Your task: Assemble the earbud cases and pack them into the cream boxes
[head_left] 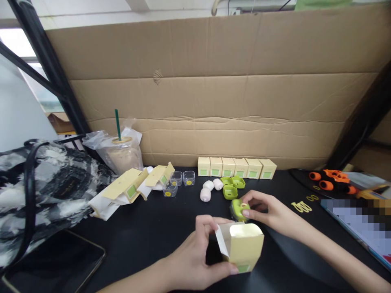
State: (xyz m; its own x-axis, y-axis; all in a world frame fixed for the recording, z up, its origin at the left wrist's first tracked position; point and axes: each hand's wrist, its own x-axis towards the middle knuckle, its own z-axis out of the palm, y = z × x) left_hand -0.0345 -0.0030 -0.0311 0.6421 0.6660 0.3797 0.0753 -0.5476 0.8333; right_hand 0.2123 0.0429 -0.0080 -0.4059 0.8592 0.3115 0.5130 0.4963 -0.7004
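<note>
Black table [146,236], left hand [195,256] gripping open box [242,244], right hand [265,211] pinching green case [240,209]

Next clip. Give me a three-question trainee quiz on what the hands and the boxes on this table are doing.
1. True or false: the small yellow box held by the left hand has its top flap open.
2. What does the right hand grip?
A. a white capsule
B. a green case
C. an orange tool
3. How many closed boxes stand in the row of boxes along the cardboard wall?

Key: 1 true. 2 B. 3 six.
</note>
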